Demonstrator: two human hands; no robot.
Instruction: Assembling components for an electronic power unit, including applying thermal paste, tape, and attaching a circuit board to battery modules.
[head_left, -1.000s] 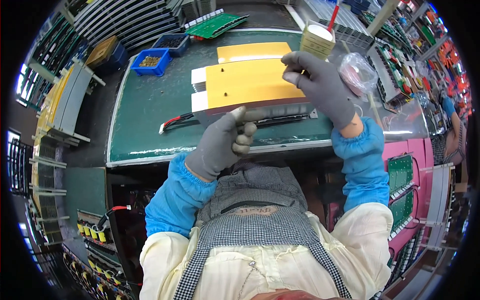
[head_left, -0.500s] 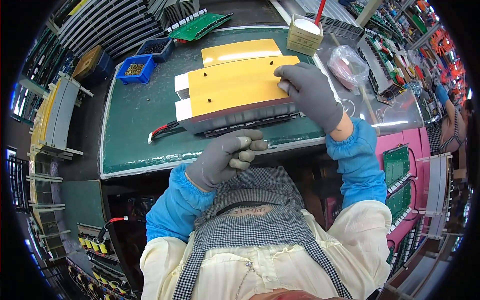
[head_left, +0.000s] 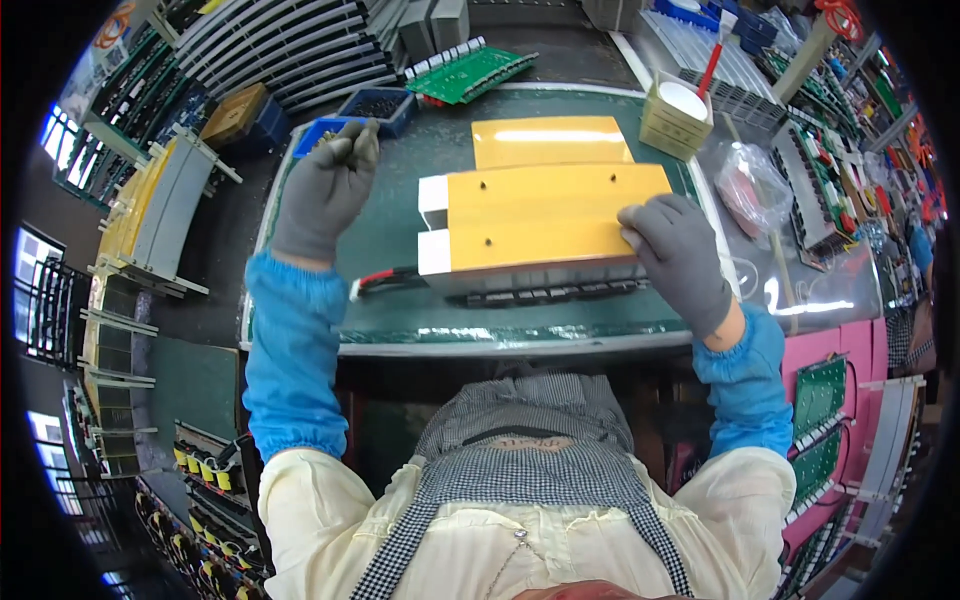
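Observation:
On the green bench mat lies a metal box unit (head_left: 560, 215) with a yellow top sheet, white end pieces and several small dark posts standing on top. My right hand (head_left: 680, 260), gloved in grey, rests at the near right corner of the yellow top. Its fingertips are pinched together there, and what they may hold is hidden. Reaching to the far left, my grey-gloved left hand (head_left: 325, 195) is at a blue bin (head_left: 312, 138) of small brass-coloured parts, which it partly covers. Its fingers are drawn together; anything between them is too small to make out.
Behind the box unit lies a loose yellow sheet (head_left: 550, 143). A second bin (head_left: 378, 108) of dark small parts and a green circuit board (head_left: 470, 75) are farther back. A carton with a white roll (head_left: 678, 115) and a plastic bag (head_left: 752, 190) stand right. A red-black cable (head_left: 385, 278) sticks out left.
My left hand has moved from the box unit's near side out to the far-left blue bin. My right hand stays at the yellow top's right end. The whole view has shifted.

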